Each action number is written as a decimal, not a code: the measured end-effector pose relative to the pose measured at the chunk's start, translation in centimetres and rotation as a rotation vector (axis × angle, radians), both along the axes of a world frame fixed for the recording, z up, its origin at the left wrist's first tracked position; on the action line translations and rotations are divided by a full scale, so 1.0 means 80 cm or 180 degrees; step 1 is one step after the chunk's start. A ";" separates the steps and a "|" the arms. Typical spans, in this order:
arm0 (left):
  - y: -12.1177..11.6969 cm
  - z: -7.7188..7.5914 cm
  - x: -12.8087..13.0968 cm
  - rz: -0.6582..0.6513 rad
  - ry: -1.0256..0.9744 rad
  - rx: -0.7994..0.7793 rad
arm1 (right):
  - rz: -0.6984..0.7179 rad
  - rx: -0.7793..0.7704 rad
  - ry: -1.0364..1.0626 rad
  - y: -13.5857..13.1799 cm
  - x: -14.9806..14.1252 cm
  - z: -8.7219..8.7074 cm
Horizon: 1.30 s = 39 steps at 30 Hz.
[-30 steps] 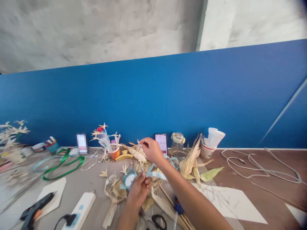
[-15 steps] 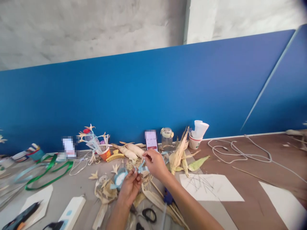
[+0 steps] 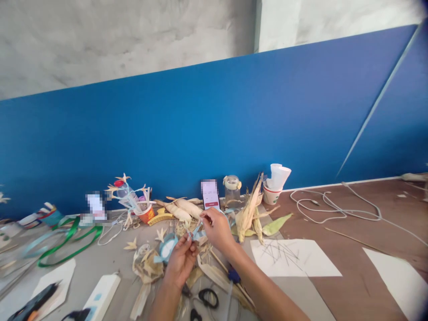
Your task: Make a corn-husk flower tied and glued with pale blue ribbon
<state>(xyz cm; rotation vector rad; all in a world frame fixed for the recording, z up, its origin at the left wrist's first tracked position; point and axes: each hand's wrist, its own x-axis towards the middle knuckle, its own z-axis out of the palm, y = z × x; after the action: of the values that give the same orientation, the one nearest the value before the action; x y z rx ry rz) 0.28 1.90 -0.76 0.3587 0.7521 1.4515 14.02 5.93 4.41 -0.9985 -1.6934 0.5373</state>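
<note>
My left hand is closed in a pinch, with light blue ribbon coming from its fingertips. Just above and to the right, my right hand also pinches the ribbon, its fingers bent. Any stem or wire inside the ribbon is too small to make out. Left of my left hand lies a ribbon roll with a white centre. Dry corn husks and a small husk flower lie beside it. Black-handled scissors rest below my hands, partly hidden.
Behind my hands are a yellow comb, a phone, a lidded jar and upright husks. A glue gun and power strip lie front left. Thin wires cover a white sheet; a white cable curls on the right.
My right hand has come down from above the husks to close beside my left hand. The view has swung right, so the table things appear further left.
</note>
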 end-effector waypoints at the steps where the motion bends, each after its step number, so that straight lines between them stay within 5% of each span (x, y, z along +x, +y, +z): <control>1: 0.000 0.000 0.000 -0.0007 -0.0001 -0.0002 | -0.0027 -0.0019 0.0026 0.001 0.001 0.000; 9: 0.002 0.002 -0.004 0.0105 -0.0023 0.0019 | 0.0215 -0.0322 -0.0038 -0.004 0.018 -0.002; 16: 0.005 0.001 -0.011 0.0268 0.0050 0.0059 | 0.0750 -0.0454 -0.1055 -0.026 0.027 -0.014; 25: 0.009 -0.004 -0.012 0.0424 -0.0029 0.0043 | 0.0421 -0.0828 -0.2165 -0.047 0.017 -0.029; 31: 0.009 -0.005 -0.013 0.0413 -0.0128 0.0057 | 0.0168 -0.1269 -0.1860 -0.063 0.073 -0.015; 35: 0.009 -0.005 -0.012 0.0375 -0.0146 0.0081 | 0.0098 -0.1796 -0.2336 -0.088 0.117 -0.005; 39: 0.009 -0.005 -0.010 0.0331 -0.0180 0.0131 | 0.0067 -0.2002 -0.2916 -0.108 0.122 0.000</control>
<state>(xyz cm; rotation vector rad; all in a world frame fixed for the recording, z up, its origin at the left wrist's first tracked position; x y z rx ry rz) -0.50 2.63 -1.16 0.3125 0.7049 1.5705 23.81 -2.74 4.39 -1.8766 -2.3906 0.7048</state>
